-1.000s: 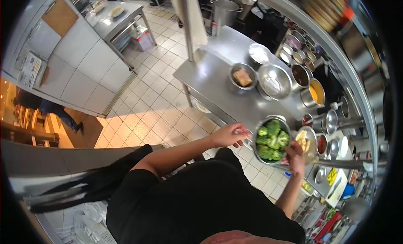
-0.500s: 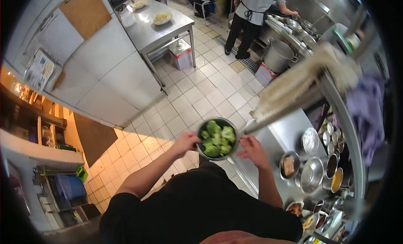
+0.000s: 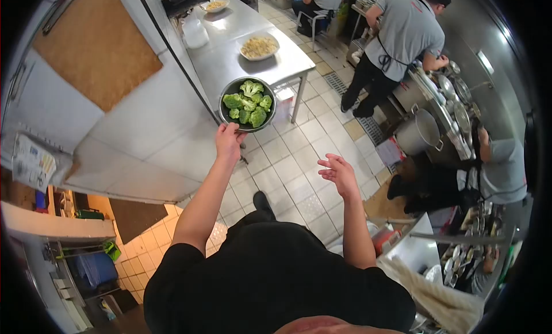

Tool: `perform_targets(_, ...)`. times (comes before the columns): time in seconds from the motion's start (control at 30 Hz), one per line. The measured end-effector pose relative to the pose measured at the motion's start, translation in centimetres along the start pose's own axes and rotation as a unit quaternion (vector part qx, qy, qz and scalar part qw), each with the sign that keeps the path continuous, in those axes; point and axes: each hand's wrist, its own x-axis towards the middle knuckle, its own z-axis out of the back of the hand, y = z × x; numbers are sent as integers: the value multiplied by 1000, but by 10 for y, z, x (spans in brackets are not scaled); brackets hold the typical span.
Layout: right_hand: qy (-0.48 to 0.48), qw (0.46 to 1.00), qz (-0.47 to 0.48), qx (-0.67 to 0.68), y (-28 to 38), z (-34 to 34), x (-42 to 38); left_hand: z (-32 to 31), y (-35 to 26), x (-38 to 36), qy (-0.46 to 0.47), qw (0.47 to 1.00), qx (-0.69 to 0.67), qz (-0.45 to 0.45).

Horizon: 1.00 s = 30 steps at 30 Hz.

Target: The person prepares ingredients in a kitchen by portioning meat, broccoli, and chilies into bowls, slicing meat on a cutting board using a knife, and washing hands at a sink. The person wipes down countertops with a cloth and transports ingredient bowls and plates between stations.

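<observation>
A round metal bowl of green broccoli florets (image 3: 247,104) is held out in front, its near rim gripped by my left hand (image 3: 230,143). The bowl is near the front edge of a steel table (image 3: 221,49), overlapping it in view. To the right, my right hand (image 3: 338,174) is in the air over the tiled floor, touching nothing, with its fingers apart. An oval white dish of pale yellow food (image 3: 259,46) stands on the table just beyond the bowl.
A second dish (image 3: 216,6) lies farther back. One person in grey (image 3: 405,35) stands at the stove side; another (image 3: 500,170) is at the right, and a seated one behind. A large pot (image 3: 418,133) is beside the counter. A cloth (image 3: 437,291) hangs at lower right.
The bowl has moved forward and left with my left hand. My right hand, earlier beside the bowl, is now well apart from it. The view has shifted closer to the steel table.
</observation>
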Motion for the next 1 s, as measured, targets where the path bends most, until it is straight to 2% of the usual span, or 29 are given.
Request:
perform_targets(0.13,51,998,-2,26,31,-58,149,-7,-25,128,-49,999,-2,3)
perform_targets(0.23,98,995,-10,21,61,-102,260,1,-12,201,-105,993,4,49)
perform_targets(0.27,116,993,-16,11,72,-116,301,10,-1,225,-95,994,8,57)
perform_targets(0.33,138,987,-41,75,96,-149,385,33,20,274,-103,988,41,104)
perform_targets(0.37,150,982,-56,104,106,-164,426,41,26,291,-110,984,55,127)
perform_targets(0.47,149,978,-123,81,140,-206,547,30,21,313,-133,980,81,120)
perform_targets(0.53,178,963,-154,132,155,-219,608,8,6,322,-135,981,42,133)
perform_targets(0.57,192,953,-171,158,163,-226,631,-1,0,330,-136,981,24,137)
perform_targets(0.6,149,968,-157,129,167,-231,641,-5,-2,336,-147,978,22,143)
perform_targets(0.67,146,980,-123,61,163,-231,670,-11,-4,350,-164,974,16,154)
perform_targets(0.73,140,979,-136,61,185,-240,689,-29,-8,363,-190,971,-17,145)
perform_targets(0.83,151,977,-141,50,224,-265,730,-48,2,382,-204,968,7,146)
perform_targets(0.97,239,964,-106,46,279,-326,790,-102,-1,418,-229,961,-29,153)
perform_targets(1.0,256,957,-129,52,266,-337,831,-113,-2,425,-235,959,-36,153)
